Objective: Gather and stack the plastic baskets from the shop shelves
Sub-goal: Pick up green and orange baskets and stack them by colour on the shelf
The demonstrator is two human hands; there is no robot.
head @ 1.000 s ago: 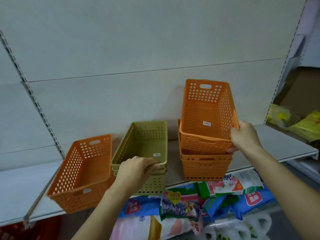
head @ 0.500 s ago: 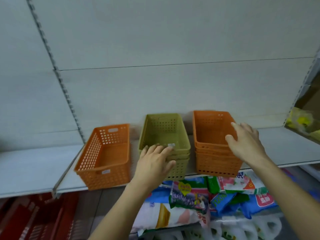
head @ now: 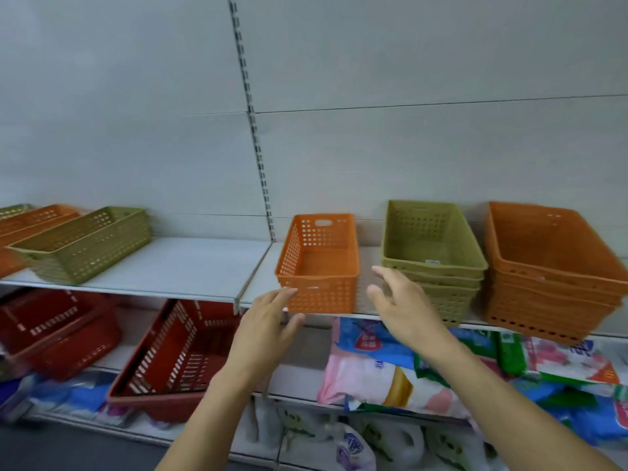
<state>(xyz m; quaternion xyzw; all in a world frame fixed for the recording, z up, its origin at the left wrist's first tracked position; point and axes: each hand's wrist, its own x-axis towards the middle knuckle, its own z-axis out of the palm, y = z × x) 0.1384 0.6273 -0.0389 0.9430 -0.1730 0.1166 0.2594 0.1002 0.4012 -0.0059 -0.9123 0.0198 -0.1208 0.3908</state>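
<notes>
A single orange basket (head: 319,263) stands on the grey shelf (head: 176,266), at its front edge. My left hand (head: 268,321) is open just below the basket's front left corner, fingertips near it. My right hand (head: 404,304) is open beside its right side, holding nothing. To the right stand a stack of green baskets (head: 433,256) and a stack of orange baskets (head: 550,270). Far left on the shelf lie a lone green basket (head: 85,244) and orange baskets (head: 30,220) behind it.
Red shopping baskets (head: 176,348) sit on the shelf below at left. Bagged goods (head: 390,372) fill the lower shelf at right, with white bottles (head: 353,447) under them. A slotted upright (head: 253,120) runs up the grey back panel.
My view has swung left, revealing more baskets on the left shelf. Both hands have left the green and orange stacks and moved to either side of the single orange basket.
</notes>
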